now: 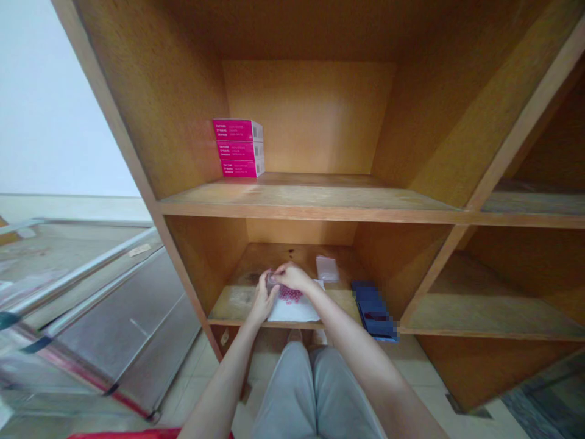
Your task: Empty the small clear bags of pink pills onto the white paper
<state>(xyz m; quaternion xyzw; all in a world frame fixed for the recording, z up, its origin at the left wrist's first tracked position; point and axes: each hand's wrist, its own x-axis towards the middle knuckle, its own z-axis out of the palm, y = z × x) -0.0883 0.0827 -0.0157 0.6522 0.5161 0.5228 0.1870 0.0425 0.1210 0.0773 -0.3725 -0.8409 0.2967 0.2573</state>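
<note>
On the lower shelf, my left hand (262, 299) is closed around what looks like a small clear plastic bag (273, 281). The fingers of my right hand (293, 277) are pinched together at the top of that bag; what lies between them is too small to make out. Just below the right hand, a heap of small dark-pink beads or pellets (291, 296) rests on a white sheet (295, 313), partly covered by my right hand and forearm. Behind the sheet and to the right lies a small stack of clear plastic bags (327, 268).
A dark blue flat item (369, 305), partly pixelated, overhangs the shelf's front edge at the right. Three pink boxes (237, 149) are stacked on the upper shelf (315, 195). A metal-framed rack (114, 305) stands left of the wooden cabinet. My knees are below the shelf.
</note>
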